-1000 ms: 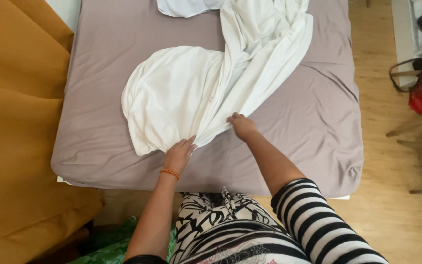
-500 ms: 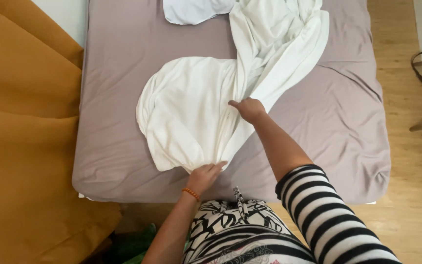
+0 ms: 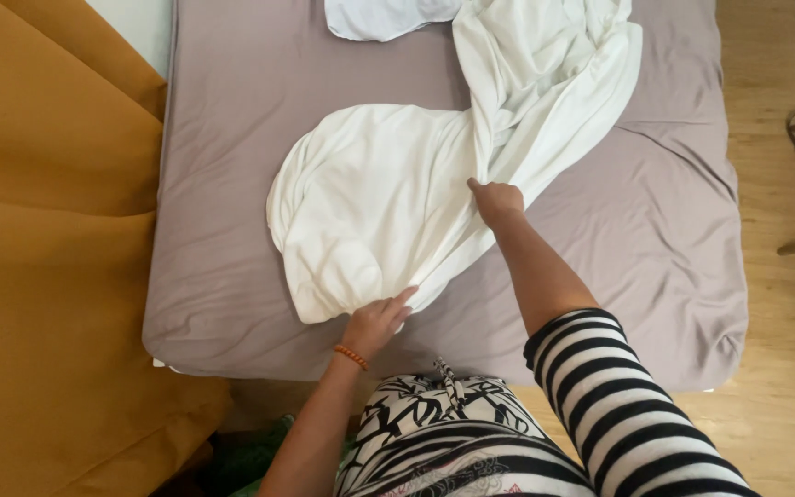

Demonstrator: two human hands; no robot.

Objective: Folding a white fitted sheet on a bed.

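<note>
A sheet lies on the bed. A curtain hangs left of the bed. A pillow lies behind the sheet. Floor is right.
</note>
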